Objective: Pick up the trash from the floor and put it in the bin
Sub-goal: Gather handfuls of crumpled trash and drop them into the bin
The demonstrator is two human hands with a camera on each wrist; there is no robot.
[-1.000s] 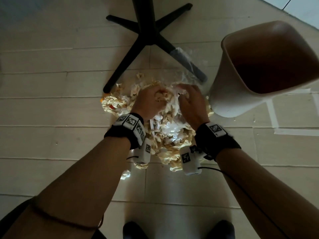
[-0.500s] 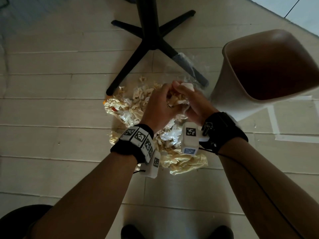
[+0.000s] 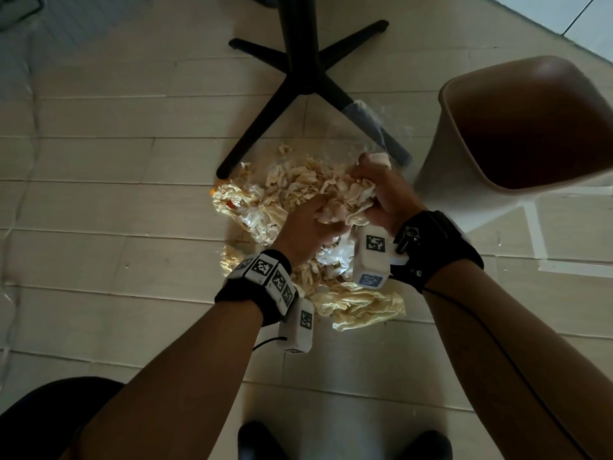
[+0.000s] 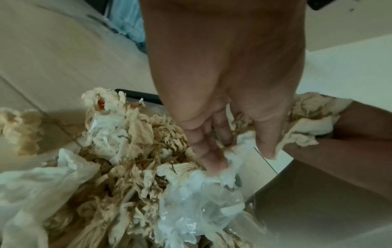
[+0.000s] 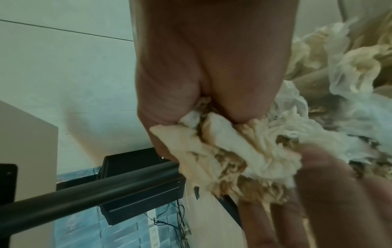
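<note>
A pile of crumpled beige tissues and clear plastic, the trash [image 3: 282, 197], lies on the pale floor by a black leg. Both hands are dug into its right side. My left hand [image 3: 326, 216] curls its fingers into the wad from the near side, and my right hand [image 3: 368, 180] grips it from the far side. In the left wrist view the left fingers [image 4: 214, 147] sink into tissue and plastic film [image 4: 191, 193]. In the right wrist view the wad [image 5: 229, 147] is bunched in the palm. The beige bin [image 3: 444, 104] stands open just right of the hands.
A black star-shaped chair base [image 3: 298, 71] stands behind the pile, one leg wrapped in clear plastic [image 3: 368, 119]. White tape lines [image 3: 537, 240] mark the floor near the bin. My dark shoes [image 3: 262, 443] are at the bottom edge. A black box [image 5: 137, 184] sits by the wall.
Both hands have closed on a wad at the pile's right side and bunched it together. The right wrist has turned so its camera faces up, and the hands sit nearer the bin.
</note>
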